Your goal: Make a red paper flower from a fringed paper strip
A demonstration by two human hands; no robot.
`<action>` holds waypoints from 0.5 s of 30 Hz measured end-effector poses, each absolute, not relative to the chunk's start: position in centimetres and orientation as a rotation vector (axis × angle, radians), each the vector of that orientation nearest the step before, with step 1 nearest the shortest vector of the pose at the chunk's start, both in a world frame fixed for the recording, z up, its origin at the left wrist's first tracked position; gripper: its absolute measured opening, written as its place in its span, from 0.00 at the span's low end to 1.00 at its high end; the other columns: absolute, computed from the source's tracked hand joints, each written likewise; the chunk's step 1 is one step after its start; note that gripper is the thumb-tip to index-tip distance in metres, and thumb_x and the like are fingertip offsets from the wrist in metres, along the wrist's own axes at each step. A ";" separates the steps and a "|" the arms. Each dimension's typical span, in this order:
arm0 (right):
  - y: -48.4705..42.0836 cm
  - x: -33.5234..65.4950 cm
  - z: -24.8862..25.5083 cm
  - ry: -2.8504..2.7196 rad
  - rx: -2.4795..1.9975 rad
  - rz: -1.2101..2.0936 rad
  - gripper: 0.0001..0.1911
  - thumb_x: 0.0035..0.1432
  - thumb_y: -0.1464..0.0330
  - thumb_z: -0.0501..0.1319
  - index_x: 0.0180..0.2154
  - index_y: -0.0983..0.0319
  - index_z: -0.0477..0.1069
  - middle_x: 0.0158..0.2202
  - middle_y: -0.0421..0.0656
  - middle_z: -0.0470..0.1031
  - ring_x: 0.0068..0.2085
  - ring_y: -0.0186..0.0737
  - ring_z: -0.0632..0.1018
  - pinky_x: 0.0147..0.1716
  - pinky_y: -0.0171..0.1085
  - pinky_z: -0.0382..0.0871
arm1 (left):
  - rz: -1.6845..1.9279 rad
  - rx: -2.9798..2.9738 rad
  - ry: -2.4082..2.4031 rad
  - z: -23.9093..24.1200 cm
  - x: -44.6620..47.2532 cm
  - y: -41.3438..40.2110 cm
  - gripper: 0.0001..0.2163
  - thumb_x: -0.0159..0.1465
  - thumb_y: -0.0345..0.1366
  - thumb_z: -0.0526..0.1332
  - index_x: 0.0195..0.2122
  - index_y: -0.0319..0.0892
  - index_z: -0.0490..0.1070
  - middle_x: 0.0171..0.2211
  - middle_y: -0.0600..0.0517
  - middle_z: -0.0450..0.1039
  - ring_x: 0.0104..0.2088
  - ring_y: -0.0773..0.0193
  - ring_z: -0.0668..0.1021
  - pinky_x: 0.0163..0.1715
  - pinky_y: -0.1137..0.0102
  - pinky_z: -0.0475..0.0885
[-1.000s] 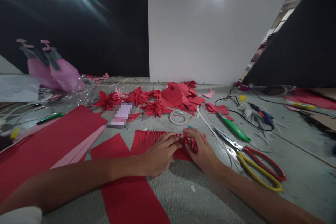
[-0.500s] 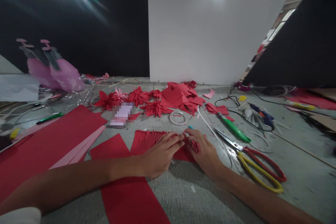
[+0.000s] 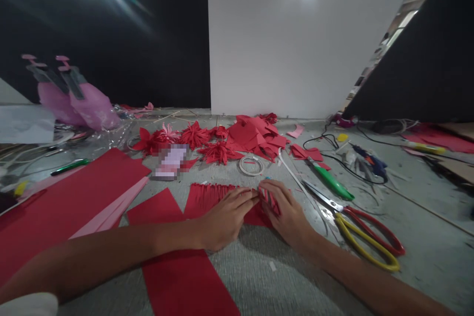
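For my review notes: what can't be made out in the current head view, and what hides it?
All in the head view:
1. Much of the fringed red paper: covered by the left hand and right hand; their fingertip contact is unclear.
2. Details of the pale purple item: pixelated.
3. Near end of the red strip: cut off by the bottom edge.
4. Full outline of the large red sheet: cut off by the left edge.

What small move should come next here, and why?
Probably the right hand should roll the fringed red paper slightly leftward while the left hand steadies it: the right hand curves over the paper's right end, and the fringe beyond the left hand lies spread.
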State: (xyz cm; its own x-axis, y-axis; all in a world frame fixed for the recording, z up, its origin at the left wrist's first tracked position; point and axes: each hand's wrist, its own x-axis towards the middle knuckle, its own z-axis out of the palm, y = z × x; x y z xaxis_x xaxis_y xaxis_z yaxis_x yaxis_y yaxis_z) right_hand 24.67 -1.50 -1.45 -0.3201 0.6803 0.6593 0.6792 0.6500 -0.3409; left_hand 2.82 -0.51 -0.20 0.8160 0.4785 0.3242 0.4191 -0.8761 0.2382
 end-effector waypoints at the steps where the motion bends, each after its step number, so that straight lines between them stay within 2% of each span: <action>1: -1.5 24.7 -1.4 -2.066 -1.045 -0.007 0.19 0.64 0.75 0.56 0.55 0.57 0.66 0.51 0.50 0.72 0.53 0.46 0.74 0.52 0.48 0.72 | 0.568 2.840 0.714 -0.1 2.8 -0.5 0.28 0.63 0.21 0.50 0.65 0.35 0.52 0.64 0.41 0.59 0.68 0.54 0.56 0.67 0.55 0.56; 9: -1.5 25.0 -1.6 -2.078 -0.998 -0.016 0.10 0.65 0.75 0.56 0.46 0.58 0.71 0.45 0.48 0.72 0.47 0.43 0.75 0.47 0.45 0.72 | 0.586 2.867 0.706 -0.7 2.8 -0.5 0.24 0.64 0.22 0.50 0.63 0.34 0.56 0.62 0.41 0.61 0.68 0.55 0.56 0.66 0.56 0.57; 15: -1.7 24.7 -1.3 -2.067 -0.989 0.045 0.09 0.67 0.74 0.55 0.45 0.59 0.70 0.44 0.47 0.72 0.46 0.42 0.75 0.48 0.44 0.72 | 0.550 2.872 0.703 -0.6 2.9 -0.5 0.27 0.62 0.21 0.51 0.64 0.35 0.55 0.64 0.41 0.60 0.68 0.55 0.56 0.66 0.56 0.57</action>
